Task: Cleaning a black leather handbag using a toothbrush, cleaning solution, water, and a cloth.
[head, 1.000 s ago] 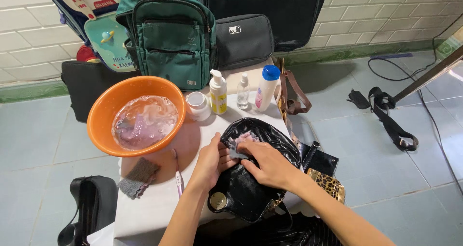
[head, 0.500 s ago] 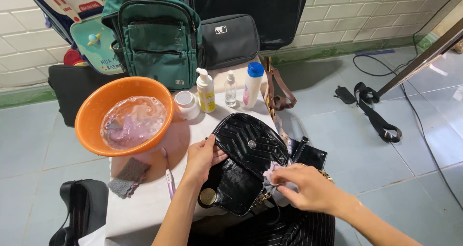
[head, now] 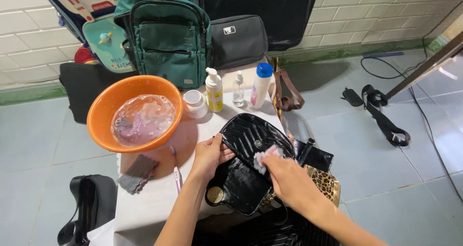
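On the small white table (head: 144,202) right in front of you there's one glossy black quilted handbag (head: 246,166), lying flat with its flap open and a round gold clasp showing near the bottom. Your left hand (head: 208,155) is spread flat on the bag's left edge, fingers loose, just pinning it down, not gripping anything. Your right hand (head: 285,176) is closed around one small pale cloth wad (head: 264,157), pressed against the flap.

Rest of the count: one orange plastic basin of sudsy water (head: 135,113) at the back left, one grey scrubbing sponge (head: 137,172) and one pink toothbrush (head: 175,169) beside it. Behind the bag, one white jar (head: 195,103) and three bottles (head: 238,87) in a row. One leopard-print pouch (head: 324,182) peeks out at your right, and one green backpack (head: 166,36) leans on the wall.
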